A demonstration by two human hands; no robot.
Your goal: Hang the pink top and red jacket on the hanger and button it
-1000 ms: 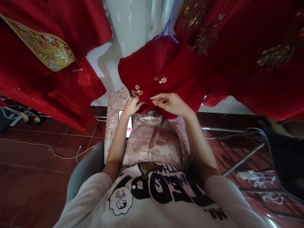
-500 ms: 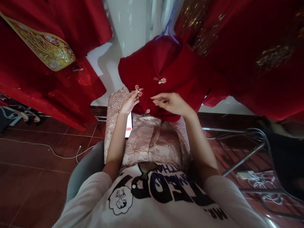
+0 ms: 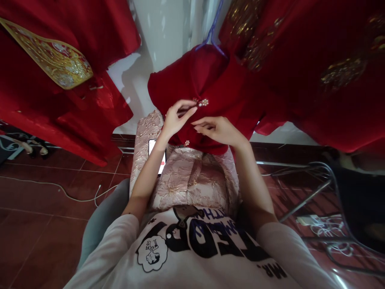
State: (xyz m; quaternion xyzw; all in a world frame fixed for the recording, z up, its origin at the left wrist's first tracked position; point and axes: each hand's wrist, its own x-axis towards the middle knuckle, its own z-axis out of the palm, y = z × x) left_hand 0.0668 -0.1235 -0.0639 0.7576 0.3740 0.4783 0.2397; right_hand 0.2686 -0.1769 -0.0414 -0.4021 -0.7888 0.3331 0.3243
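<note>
A red velvet garment [image 3: 237,90] on a purple hanger [image 3: 210,38] hangs down over my lap. My left hand [image 3: 180,116] is over its front, thumb and fingers apart, fingertips beside the upper jewelled clasp [image 3: 203,102]; nothing shows between them. To its right, my right hand [image 3: 215,129] rests over the velvet with thumb and index finger close together; whatever they hold, if anything, is too small to make out. A lower jewelled clasp [image 3: 187,143] lies near the garment's bottom edge. Pink brocade fabric [image 3: 192,180] covers my lap, with a lit phone [image 3: 161,166] partly under my left forearm.
Red garments with a gold-embroidered panel [image 3: 64,66] hang at the left, and more with gold decoration [image 3: 343,72] at the right. A metal-framed chair [image 3: 325,184] and tangled white cables [image 3: 331,230] are at the right. A cable [image 3: 72,196] crosses the tiled floor.
My left hand has moved right and slightly up, away from the jewelled pieces at the garment's left side to the upper clasp. My right hand has stayed nearly in place.
</note>
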